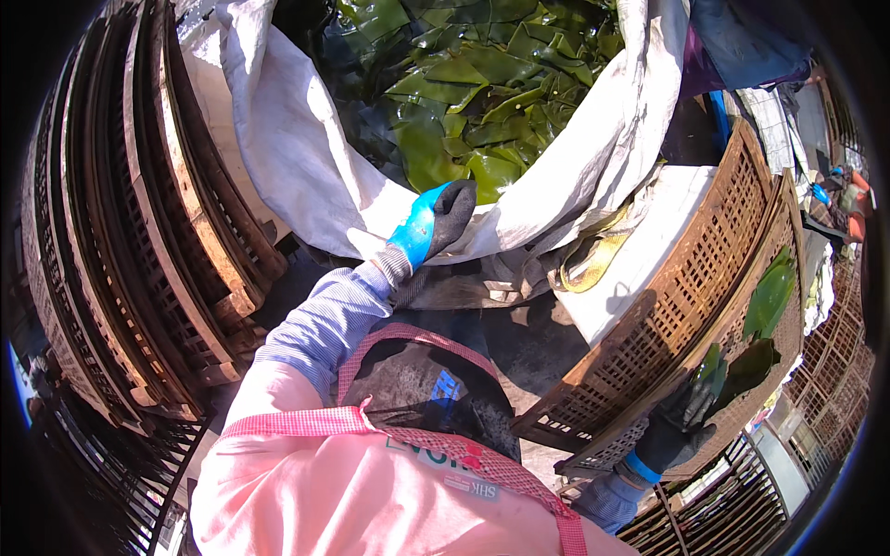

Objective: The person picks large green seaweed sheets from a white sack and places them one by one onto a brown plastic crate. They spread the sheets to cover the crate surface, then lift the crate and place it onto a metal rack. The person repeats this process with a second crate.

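Note:
Gloved in blue and black, my left hand (434, 219) rests with curled fingers at the near rim of a large white woven sack (556, 191); whether it grips the cloth is unclear. Wet green pieces, apparently kelp or similar leaves (480, 90), fill the sack. At the lower right my right hand (671, 434), in a black glove with a blue cuff, holds a dark green leafy piece (747, 372) over a fine-meshed wooden-framed tray (737, 410). Another green piece (770, 299) lies flat on that mesh, farther up.
Many slatted wooden trays (167, 229) stand stacked at the left. A brown lattice panel (667, 313) leans between the sack and the meshed tray. A yellow strap loop (598, 260) hangs by the sack. Another person's gloved hand (822, 193) shows at the far right.

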